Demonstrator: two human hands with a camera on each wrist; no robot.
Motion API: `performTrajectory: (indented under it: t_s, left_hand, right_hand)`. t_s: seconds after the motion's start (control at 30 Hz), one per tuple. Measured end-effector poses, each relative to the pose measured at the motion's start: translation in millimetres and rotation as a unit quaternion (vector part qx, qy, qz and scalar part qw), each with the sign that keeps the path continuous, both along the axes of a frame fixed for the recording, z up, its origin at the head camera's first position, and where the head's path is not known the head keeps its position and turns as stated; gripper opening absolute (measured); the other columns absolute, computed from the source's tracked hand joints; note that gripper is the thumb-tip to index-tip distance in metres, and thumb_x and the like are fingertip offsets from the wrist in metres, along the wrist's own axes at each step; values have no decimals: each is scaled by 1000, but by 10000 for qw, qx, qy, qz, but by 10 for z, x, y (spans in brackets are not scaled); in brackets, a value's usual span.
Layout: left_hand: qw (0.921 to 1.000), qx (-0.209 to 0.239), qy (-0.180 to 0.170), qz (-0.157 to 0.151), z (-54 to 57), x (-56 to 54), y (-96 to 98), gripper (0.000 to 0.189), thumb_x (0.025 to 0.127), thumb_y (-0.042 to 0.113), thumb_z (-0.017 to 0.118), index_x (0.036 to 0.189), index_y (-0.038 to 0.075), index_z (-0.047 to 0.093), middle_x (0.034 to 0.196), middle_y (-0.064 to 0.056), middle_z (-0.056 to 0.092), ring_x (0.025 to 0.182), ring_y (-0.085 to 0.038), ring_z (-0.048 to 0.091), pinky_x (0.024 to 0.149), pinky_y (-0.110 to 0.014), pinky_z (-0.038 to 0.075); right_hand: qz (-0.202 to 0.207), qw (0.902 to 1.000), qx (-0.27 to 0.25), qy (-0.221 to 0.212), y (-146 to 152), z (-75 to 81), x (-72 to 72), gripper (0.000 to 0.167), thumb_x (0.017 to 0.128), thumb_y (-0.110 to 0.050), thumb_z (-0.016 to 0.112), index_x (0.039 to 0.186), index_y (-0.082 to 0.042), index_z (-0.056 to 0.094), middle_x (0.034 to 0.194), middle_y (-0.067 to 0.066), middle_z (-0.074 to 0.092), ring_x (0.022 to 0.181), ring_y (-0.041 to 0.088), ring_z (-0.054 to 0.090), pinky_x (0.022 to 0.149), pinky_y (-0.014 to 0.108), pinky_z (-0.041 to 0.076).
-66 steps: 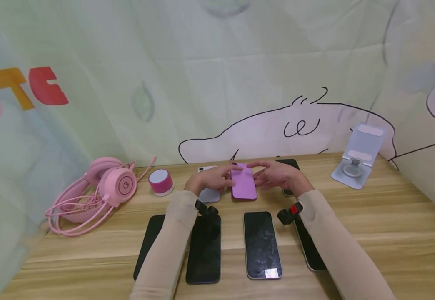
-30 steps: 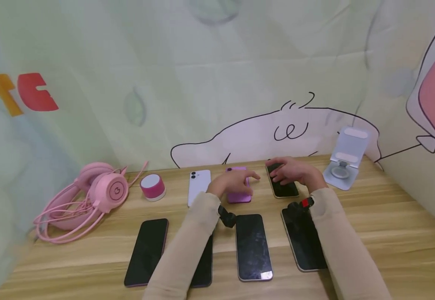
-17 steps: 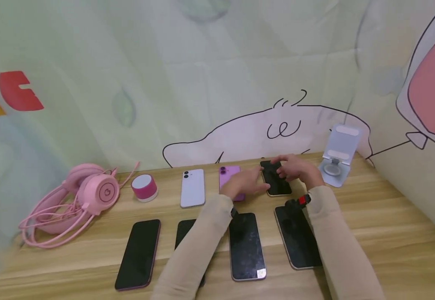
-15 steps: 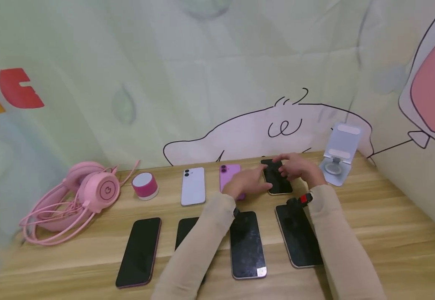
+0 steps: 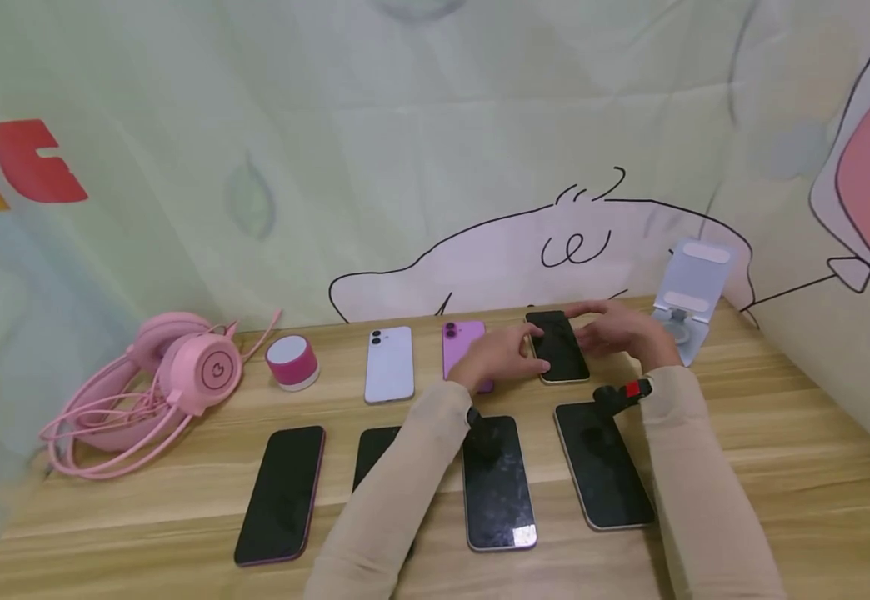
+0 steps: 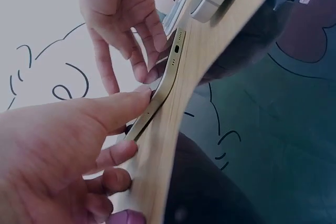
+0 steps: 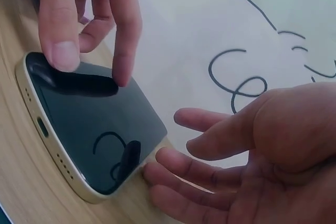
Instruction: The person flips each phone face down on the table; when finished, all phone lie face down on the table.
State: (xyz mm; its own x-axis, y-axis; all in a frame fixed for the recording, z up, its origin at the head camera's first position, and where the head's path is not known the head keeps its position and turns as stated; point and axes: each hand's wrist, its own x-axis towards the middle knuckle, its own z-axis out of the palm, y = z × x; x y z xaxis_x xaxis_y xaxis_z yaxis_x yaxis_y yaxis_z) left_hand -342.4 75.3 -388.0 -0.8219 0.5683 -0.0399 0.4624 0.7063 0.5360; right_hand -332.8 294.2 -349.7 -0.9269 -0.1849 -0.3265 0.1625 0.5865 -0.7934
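A phone with a dark screen and pale gold edge [image 5: 564, 354] lies face up at the back of the table, between both hands. My left hand [image 5: 497, 354] touches its left side; in the right wrist view the thumb [image 7: 65, 57] and a fingertip rest on the screen's border. Beyond the opposite long edge is my right hand [image 5: 626, 333], with fingers extended and slightly bent. Its fingertips [image 7: 167, 160] come close to the phone's side; whether they touch it is unclear. Partly behind my left hand lies a purple phone [image 5: 462, 340], back up.
A pale lilac phone [image 5: 390, 367] lies left of the purple one. Several dark-screened phones, including one [image 5: 498, 492] in the middle, form a nearer row. Pink headphones [image 5: 212, 375] and a pink-and-white cylinder [image 5: 292, 363] stand left. A folding phone stand [image 5: 696, 273] is right of my right hand.
My left hand has moved right, from the purple phone to the gold-edged one. My right hand left the purple phone, passed over the dark screen, and is now beside its right edge.
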Motion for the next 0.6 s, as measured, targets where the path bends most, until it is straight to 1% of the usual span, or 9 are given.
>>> performTrajectory:
  t_s: [0.03, 0.07, 0.17, 0.23, 0.4, 0.5, 0.6]
  left_hand:
    - [9999, 98, -16, -25, -5, -8, -1, 58, 92, 40, 71, 143, 19, 54, 98, -6, 63, 80, -18, 57, 69, -30, 47]
    - [9999, 159, -1, -44, -10, -16, 0, 57, 92, 38, 72, 142, 18, 55, 100, -5, 62, 82, -17, 57, 71, -29, 47]
    - [9998, 166, 68, -106, -19, -34, 11, 55, 92, 37, 73, 142, 18, 56, 114, -4, 60, 96, -16, 55, 83, -28, 48]
    - [9999, 117, 57, -88, -21, -40, 16, 56, 93, 37, 72, 142, 19, 55, 119, -6, 59, 101, -18, 54, 88, -31, 47]
    - [10000, 70, -23, -3, -20, -38, 15, 56, 92, 37, 73, 143, 20, 55, 118, -5, 58, 101, -18, 53, 86, -30, 47]
    - [9999, 98, -101, -17, -2, -33, 11, 55, 92, 35, 73, 143, 21, 55, 117, -5, 58, 100, -18, 53, 85, -29, 47]
    - [9998, 117, -161, -49, 14, -25, 8, 55, 93, 34, 73, 143, 21, 55, 118, -6, 57, 101, -18, 53, 86, -30, 47]
  right_hand:
    - [24, 10000, -40, -3, 15, -4, -3, 51, 100, -2, 44, 151, -1, 37, 119, 23, 59, 94, 24, 62, 83, 34, 53]
    - [46, 10000, -57, -9, 29, -6, -2, 51, 100, -2, 45, 151, -1, 37, 115, 22, 59, 91, 22, 63, 81, 34, 53]
    - [-12, 9999, -103, -90, 51, -11, 1, 50, 99, 0, 47, 148, 1, 40, 106, 17, 62, 85, 19, 64, 78, 32, 55]
    - [-91, 9997, -108, -206, 51, -14, 1, 49, 99, -1, 47, 147, 2, 42, 102, 14, 64, 82, 17, 65, 77, 31, 55]
    - [-418, 9977, -116, -519, 21, -19, -15, 47, 101, -6, 42, 148, 1, 39, 99, 11, 64, 80, 16, 64, 76, 31, 54]
    - [-621, 9959, -232, -611, 19, -20, -26, 46, 102, -6, 40, 148, 1, 38, 93, 8, 62, 76, 15, 60, 73, 30, 52]
    - [-763, 9938, -415, -699, 30, -35, -38, 46, 102, -4, 40, 147, 1, 38, 86, 5, 59, 71, 14, 55, 69, 29, 50]
